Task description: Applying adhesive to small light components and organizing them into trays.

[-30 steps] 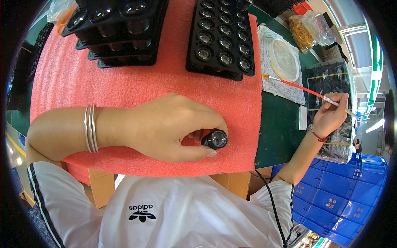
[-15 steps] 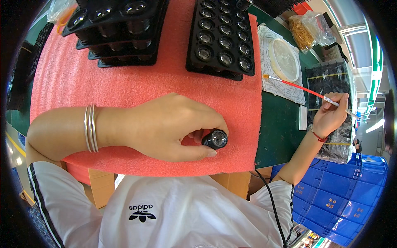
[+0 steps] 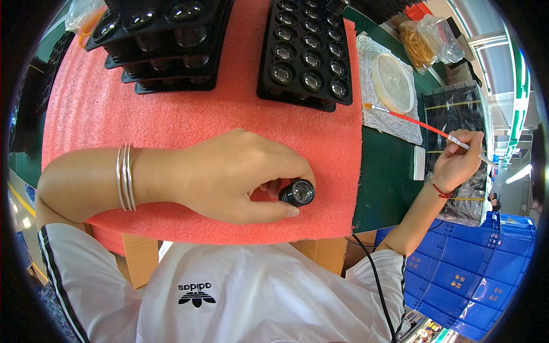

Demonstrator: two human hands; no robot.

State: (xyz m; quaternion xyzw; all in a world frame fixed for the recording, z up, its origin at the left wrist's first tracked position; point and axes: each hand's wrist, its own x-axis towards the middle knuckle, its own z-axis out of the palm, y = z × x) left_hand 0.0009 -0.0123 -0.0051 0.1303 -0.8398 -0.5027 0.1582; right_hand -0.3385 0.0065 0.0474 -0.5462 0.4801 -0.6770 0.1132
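Observation:
Between the thumb and fingers of my left hand [image 3: 246,177] is a small black lens barrel [image 3: 299,192], its glass end turned up to the right. That hand is over the pink foam mat [image 3: 189,117]. Out to the right, my right hand [image 3: 459,159] pinches a thin paintbrush [image 3: 420,123] with a red and white handle. The brush tip points left, over the edge of a shallow round dish [image 3: 393,83] that stands on a printed paper sheet [image 3: 370,114]. My fingertips partly hide the brush handle.
At the far side of the mat stand a black tray [image 3: 297,94] filled with lens barrels and a stack of black trays [image 3: 171,63] to its left. Plastic-wrapped black trays [image 3: 457,114] and blue crates [image 3: 469,268] are on the right. A black cable [image 3: 374,268] hangs in front of me.
Hardly anything differs. My right hand has shifted very slightly with the paintbrush; my left hand and the lens barrel stay in place.

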